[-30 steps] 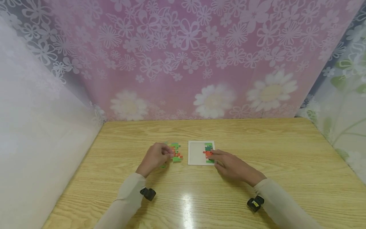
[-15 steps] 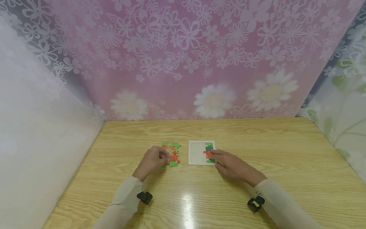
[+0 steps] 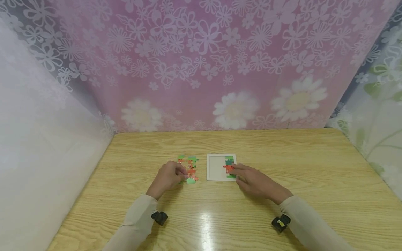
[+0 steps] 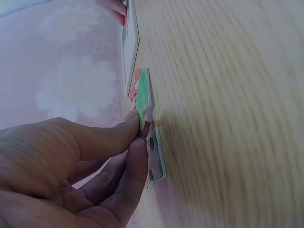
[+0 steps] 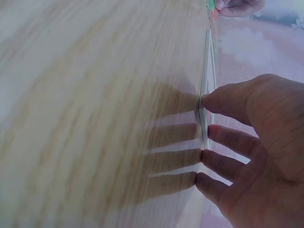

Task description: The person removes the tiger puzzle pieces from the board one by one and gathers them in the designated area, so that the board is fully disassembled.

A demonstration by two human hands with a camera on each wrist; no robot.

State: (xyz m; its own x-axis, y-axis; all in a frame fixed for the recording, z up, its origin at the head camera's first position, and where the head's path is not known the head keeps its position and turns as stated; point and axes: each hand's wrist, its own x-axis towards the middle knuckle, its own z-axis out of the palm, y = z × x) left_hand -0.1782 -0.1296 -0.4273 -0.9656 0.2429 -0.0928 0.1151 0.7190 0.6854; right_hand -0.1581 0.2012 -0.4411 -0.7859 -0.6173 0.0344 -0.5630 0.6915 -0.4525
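Between thumb and fingertips, my left hand [image 3: 168, 177] pinches a jigsaw piece [image 4: 144, 97] by its corner; it has a green edge and some red, and looks tilted up from the table in the left wrist view. Other jigsaw pieces [image 3: 192, 159], green and orange-red, lie around those fingers, partly hidden by the hand. To their right is a white puzzle tray [image 3: 216, 169], with a column of fitted pieces [image 3: 229, 162] along its right side. My right hand [image 3: 255, 181] rests on the tray's right edge, fingers spread and fairly straight, covering part of that column.
The wooden table [image 3: 201, 205] extends around the puzzle on all sides. A pink flowered curtain [image 3: 188, 69] hangs behind its far edge. Pale cloth [image 3: 47, 139] closes off the left side, and a flowered one [image 3: 377, 115] the right.
My left hand has drawn slightly left and toward me, and the pinched piece has shifted and turned with it. More loose pieces show beside it. My right hand and the tray stay put.
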